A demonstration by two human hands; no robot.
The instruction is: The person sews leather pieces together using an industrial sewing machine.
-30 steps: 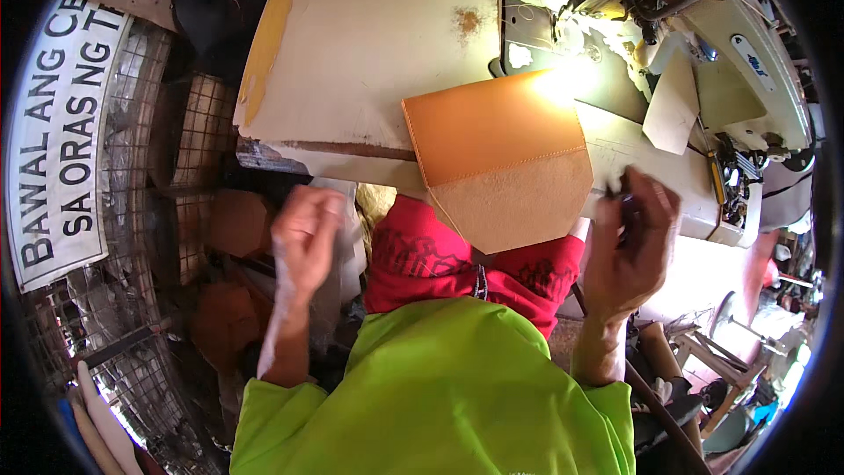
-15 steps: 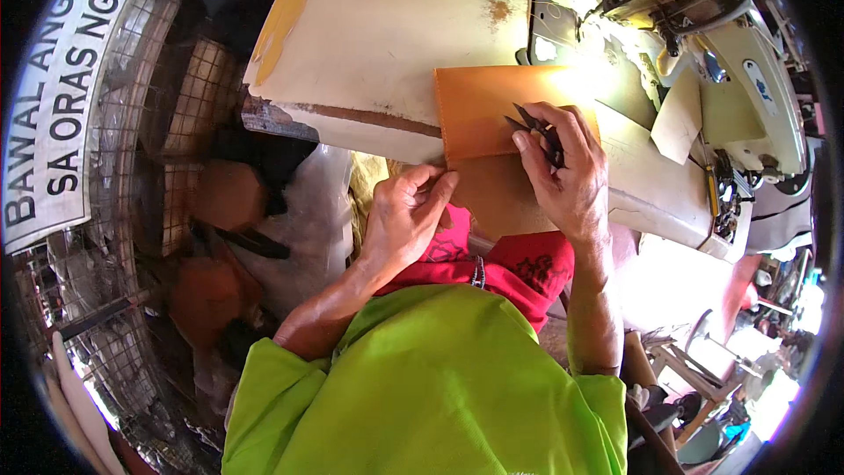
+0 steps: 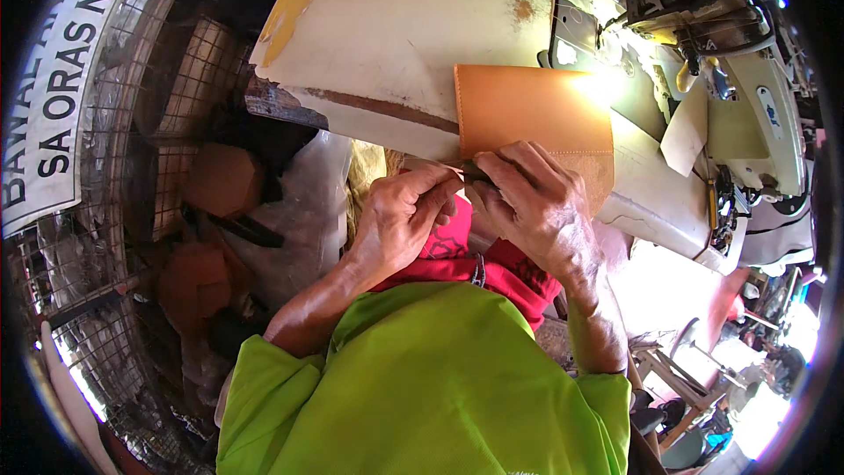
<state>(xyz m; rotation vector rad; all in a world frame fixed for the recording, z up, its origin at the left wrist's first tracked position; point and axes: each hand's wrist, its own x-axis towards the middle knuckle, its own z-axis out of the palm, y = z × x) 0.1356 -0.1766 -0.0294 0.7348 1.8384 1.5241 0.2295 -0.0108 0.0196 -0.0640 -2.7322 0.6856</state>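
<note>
A tan leather piece with a stitched seam lies over the front edge of the sewing table, its lower part hanging past the edge. Close to its lower left corner, my left hand pinches thumb and finger together; whatever is between them is too small to make out. Right beside it, my right hand is closed on small black thread snips, mostly hidden by the fingers. The snips' dark tip nearly meets my left fingertips.
A sewing machine with a bright lamp stands at the right of the table. Beside it is a pale card-like piece. A wire-mesh rack and a sign are at the left, near brown pieces below.
My right hand has moved left and down, bringing the snips from over the leather to my left fingertips. The leather and table appear shifted slightly right in view.
</note>
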